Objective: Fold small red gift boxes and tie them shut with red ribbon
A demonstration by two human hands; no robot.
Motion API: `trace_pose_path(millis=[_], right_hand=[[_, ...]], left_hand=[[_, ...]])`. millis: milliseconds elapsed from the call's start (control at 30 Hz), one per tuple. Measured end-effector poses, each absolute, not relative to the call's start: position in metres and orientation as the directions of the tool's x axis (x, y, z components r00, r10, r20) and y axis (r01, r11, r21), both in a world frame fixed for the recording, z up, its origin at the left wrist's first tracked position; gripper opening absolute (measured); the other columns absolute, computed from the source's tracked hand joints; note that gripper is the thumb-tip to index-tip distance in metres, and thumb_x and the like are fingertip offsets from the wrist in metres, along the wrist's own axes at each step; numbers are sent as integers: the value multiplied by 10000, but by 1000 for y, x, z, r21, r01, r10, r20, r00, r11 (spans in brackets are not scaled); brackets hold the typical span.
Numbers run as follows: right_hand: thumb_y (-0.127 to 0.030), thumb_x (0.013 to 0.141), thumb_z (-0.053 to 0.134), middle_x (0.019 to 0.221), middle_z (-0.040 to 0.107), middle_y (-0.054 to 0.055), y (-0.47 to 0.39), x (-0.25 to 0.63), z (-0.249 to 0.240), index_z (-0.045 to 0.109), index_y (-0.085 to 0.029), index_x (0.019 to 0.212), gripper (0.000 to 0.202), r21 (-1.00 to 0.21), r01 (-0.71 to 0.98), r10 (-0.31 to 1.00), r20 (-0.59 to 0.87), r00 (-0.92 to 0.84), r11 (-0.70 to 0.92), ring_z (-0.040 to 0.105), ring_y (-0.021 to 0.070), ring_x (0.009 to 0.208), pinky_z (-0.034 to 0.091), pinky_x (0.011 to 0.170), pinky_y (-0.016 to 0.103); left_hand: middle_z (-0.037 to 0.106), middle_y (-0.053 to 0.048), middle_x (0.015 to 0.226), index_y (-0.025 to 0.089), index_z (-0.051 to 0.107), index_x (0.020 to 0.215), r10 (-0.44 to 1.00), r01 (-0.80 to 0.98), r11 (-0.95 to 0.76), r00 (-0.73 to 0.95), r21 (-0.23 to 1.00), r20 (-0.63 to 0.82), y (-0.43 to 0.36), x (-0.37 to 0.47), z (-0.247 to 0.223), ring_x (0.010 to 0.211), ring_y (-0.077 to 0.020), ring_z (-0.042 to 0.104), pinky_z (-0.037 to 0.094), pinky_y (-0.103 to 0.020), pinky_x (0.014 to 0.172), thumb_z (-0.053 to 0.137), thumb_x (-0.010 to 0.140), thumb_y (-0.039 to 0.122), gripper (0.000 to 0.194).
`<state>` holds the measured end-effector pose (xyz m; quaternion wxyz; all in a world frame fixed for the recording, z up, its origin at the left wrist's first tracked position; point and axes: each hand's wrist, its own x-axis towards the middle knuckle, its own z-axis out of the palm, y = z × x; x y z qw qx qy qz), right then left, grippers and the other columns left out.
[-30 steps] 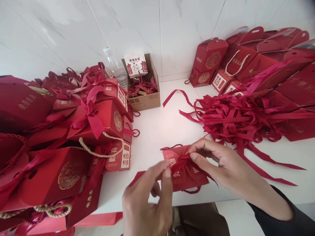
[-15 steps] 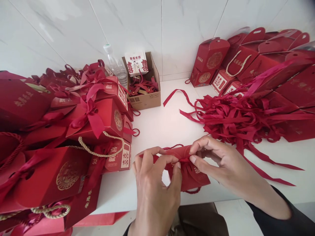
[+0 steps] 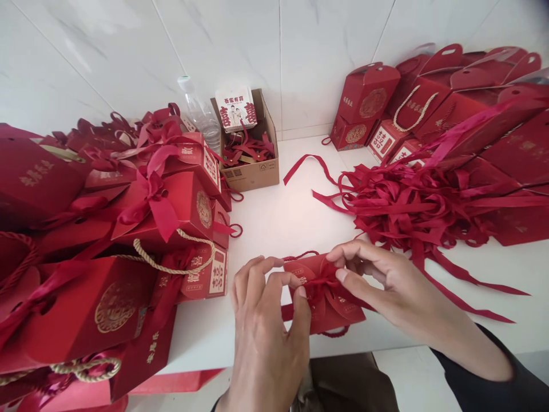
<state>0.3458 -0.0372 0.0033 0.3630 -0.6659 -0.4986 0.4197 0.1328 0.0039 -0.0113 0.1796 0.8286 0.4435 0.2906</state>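
A small red box (image 3: 337,315) with a twisted red cord handle lies near the front edge of the white table, between my hands. A red ribbon (image 3: 318,286) crosses its top, gathered into a knot or bow at the middle. My left hand (image 3: 272,315) is at the box's left side, thumb and index finger pinching the ribbon. On the right, my right hand (image 3: 371,277) pinches the ribbon between thumb and fingers, with a ribbon end trailing beneath it.
Red boxes with bows (image 3: 167,200) crowd the left. A cardboard box (image 3: 257,174) and a clear bottle (image 3: 201,114) stand near the wall. Loose red ribbons (image 3: 407,200) lie heaped at the right, before stacked red boxes (image 3: 369,97).
Both hands have moved slightly apart, the left one leftward. More of the ribbon and its knot shows between them, and the ribbon now spreads toward each hand.
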Motion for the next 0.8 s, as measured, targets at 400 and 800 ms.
trace_pose_path(millis=[400, 800], right_hand=[[-557, 1008, 612, 915, 678, -23, -37, 346, 4, 700, -304, 973, 270, -894, 366, 964, -217, 152, -259, 614, 169, 811, 504, 647, 262], [-595, 1006, 603, 843, 604, -27, -43, 345, 6, 653, -287, 928, 321, -892, 339, 953, -264, 147, -299, 536, 170, 718, 417, 592, 290]], left_hand=[[587, -94, 1236, 241, 546, 1000, 832, 583, -544, 468, 604, 298, 2, 135, -7, 1275, -294, 492, 490, -532, 1013, 517, 981, 101, 144], [605, -59, 1314, 295, 555, 1166, 822, 550, -539, 509, 638, 256, 2, 128, -9, 1295, -261, 517, 523, -462, 1020, 580, 1032, 203, 165]])
